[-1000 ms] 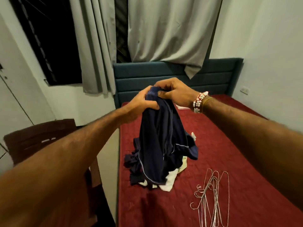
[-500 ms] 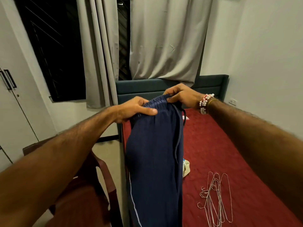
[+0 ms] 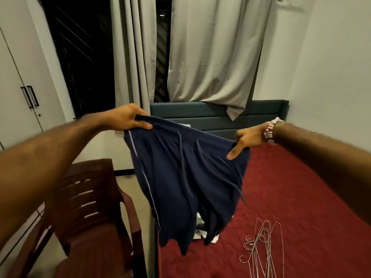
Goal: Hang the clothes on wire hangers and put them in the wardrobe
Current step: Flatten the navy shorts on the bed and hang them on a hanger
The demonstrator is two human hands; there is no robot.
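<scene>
Between grips, navy shorts (image 3: 186, 177) spread: left grip (image 3: 128, 119), right grip (image 3: 247, 141) each pinch waistband end. Looks soft, light, floppy; best held at waistband.

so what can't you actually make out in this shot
All in the head view:
The clothes pile is mostly hidden behind the navy shorts, which the left hand and right hand hold spread.
The wire hangers overlap and are cut off by the bottom edge, so they cannot be counted.
The wardrobe is cut off by the left edge; its doors are shut, so the inside is unseen.
The fabric detail of the shorts is lost to motion blur.
</scene>
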